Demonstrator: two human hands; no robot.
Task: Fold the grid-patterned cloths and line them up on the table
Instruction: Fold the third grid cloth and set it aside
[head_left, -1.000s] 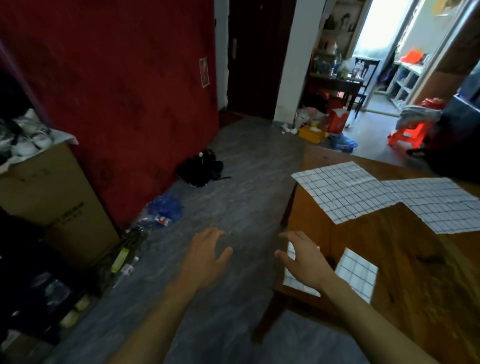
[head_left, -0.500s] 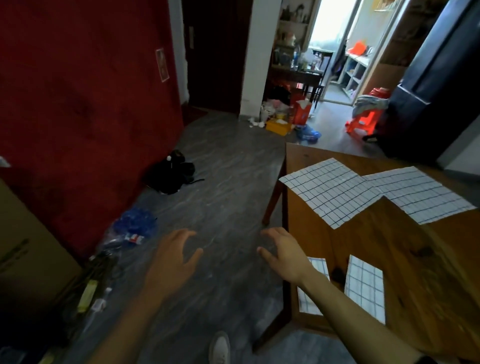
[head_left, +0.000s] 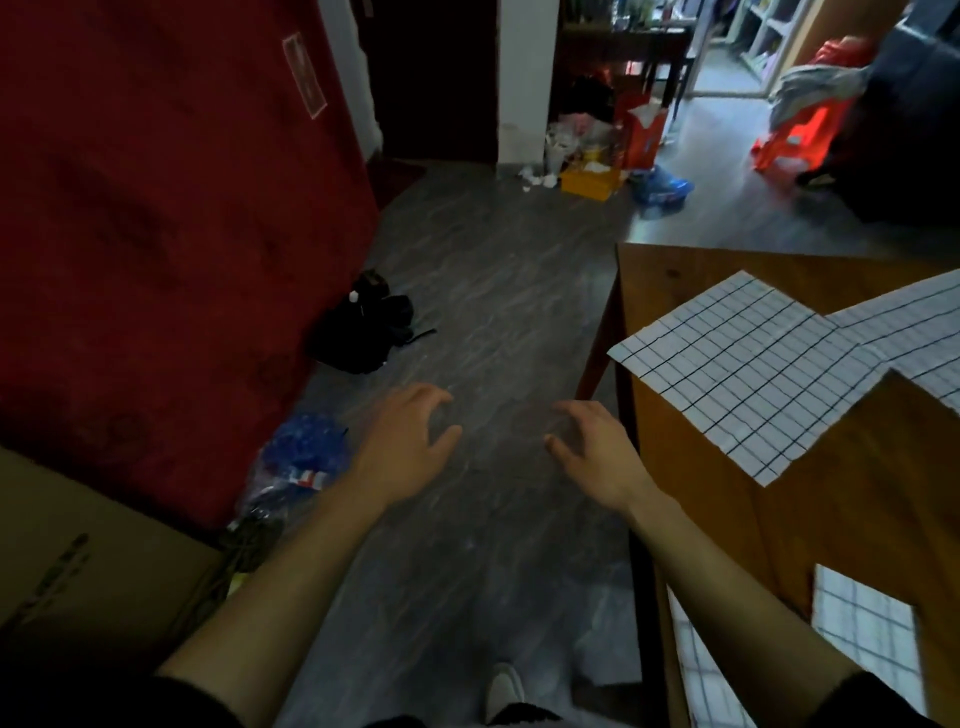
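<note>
Cloths (head_left: 737, 374) on table (head_left: 857, 519); left hand (head_left: 400, 447), right hand (head_left: 597, 457) relaxed, empty, over floor (head_left: 493, 312).

At the right of the frame we see the table (head_left: 727, 519), with 2 unfolded cloths on its upper part: the nearer unfolded cloth (head_left: 737, 374) hangs over the table's left edge, the farther unfolded cloth (head_left: 909, 332) lies to its right, touching it. At lower right, 2 folded cloths lie side by side: the left folded cloth (head_left: 701, 670) and the right folded cloth (head_left: 862, 623). Our left hand (head_left: 405, 441) and right hand (head_left: 597, 447) hover at center frame over the floor (head_left: 493, 312), left of the table. A bag (head_left: 363, 332) lies on the floor above the left hand, against the wall (head_left: 156, 208).
</note>
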